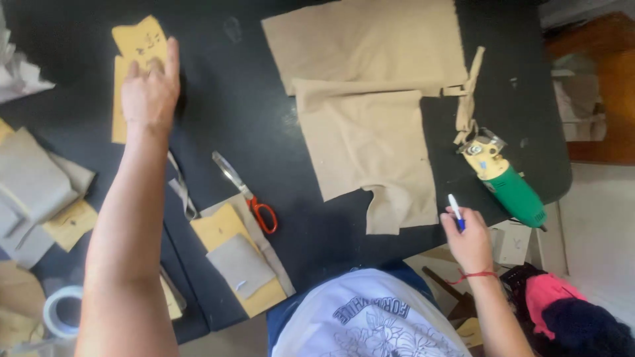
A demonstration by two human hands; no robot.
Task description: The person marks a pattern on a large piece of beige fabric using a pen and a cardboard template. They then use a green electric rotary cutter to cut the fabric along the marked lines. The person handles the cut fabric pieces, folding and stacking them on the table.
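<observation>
Upper left, the left hand (149, 89) lies flat, released, half-hiding a yellow paper pattern (135, 46); lower right, the right hand (469, 241) grasps a blue-and-white marker (456, 210).

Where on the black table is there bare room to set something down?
Bare black table lies between the left hand on the yellow pattern and the tan fabric. Crowded: near edge around the orange scissors and the green cutter.
</observation>
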